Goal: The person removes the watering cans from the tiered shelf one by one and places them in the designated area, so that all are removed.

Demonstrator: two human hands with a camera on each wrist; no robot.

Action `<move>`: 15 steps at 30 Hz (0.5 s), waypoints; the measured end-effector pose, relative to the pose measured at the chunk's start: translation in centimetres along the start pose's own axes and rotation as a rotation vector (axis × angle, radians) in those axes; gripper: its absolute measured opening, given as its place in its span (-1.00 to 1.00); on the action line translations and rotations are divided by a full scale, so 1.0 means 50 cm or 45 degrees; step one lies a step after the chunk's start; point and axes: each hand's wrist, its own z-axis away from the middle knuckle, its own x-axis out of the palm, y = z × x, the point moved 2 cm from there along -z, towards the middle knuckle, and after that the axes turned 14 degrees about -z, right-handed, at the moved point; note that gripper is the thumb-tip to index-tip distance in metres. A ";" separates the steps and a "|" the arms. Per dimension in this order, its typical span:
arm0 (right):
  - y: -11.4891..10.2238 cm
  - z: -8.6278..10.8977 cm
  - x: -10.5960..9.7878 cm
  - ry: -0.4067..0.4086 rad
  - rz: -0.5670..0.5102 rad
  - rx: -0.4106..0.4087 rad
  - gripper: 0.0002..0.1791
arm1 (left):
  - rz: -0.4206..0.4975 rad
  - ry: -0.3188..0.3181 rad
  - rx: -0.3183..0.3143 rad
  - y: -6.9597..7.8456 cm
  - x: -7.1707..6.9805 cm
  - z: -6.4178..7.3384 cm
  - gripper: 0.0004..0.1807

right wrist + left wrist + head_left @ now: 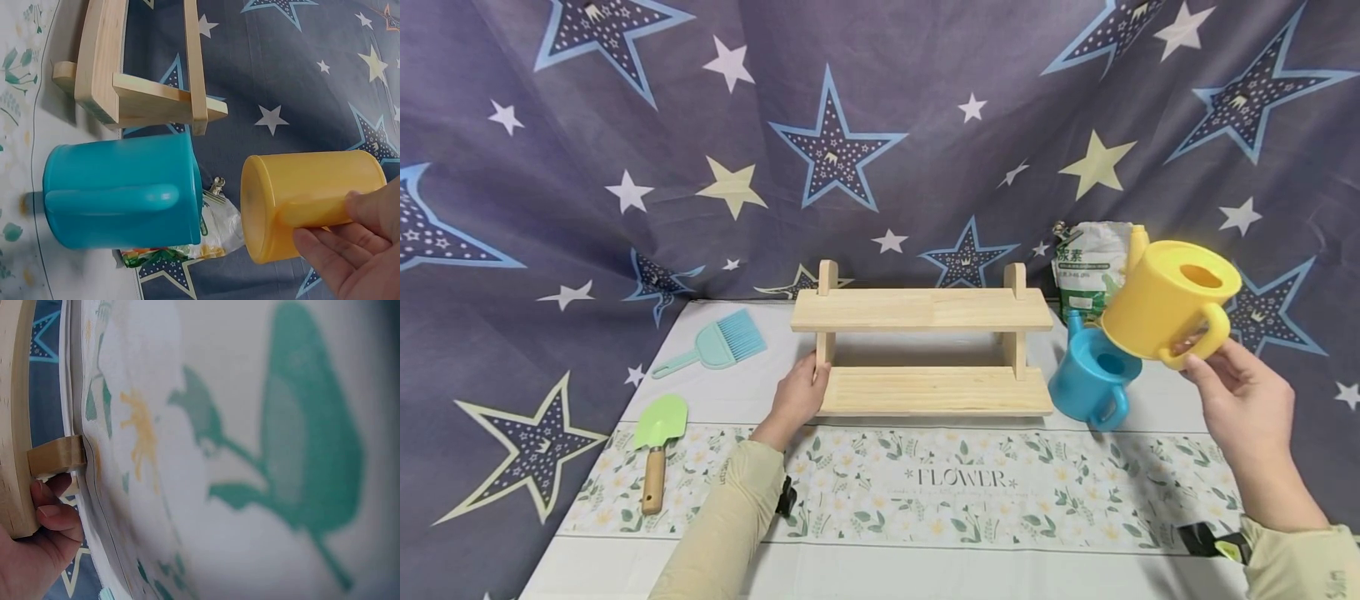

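Note:
A two-tier wooden shelf (925, 310) stands at the middle of the table. My left hand (799, 390) grips its left end near the lower board; in the left wrist view the fingers of that hand (47, 544) curl round the wood's edge. On the right, my right hand (1251, 408) holds a yellow watering can (1172, 292) by its handle, up off the table. The right wrist view shows thumb and fingers pinching the handle of the can (312, 206). Below and left of it a blue watering can (1088, 379) stands upright, close to the shelf's right end.
A white and green bag (1086, 262) with a clip at its top stands behind the cans. At the left lie a light-blue brush (718, 343) and a green trowel (658, 425) with a wooden handle. A star-patterned curtain (895, 50) hangs behind the flower-printed tablecloth (940, 521).

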 end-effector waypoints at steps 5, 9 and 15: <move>0.008 -0.002 -0.007 0.033 0.048 0.008 -0.61 | -0.002 -0.004 -0.003 0.000 0.000 -0.001 -0.45; 0.015 -0.003 -0.015 0.054 0.016 -0.006 -0.62 | -0.001 -0.014 -0.010 0.000 0.001 -0.001 -0.44; 0.024 -0.007 -0.031 0.070 -0.027 -0.042 -0.62 | 0.008 -0.016 -0.015 -0.001 0.002 -0.001 -0.44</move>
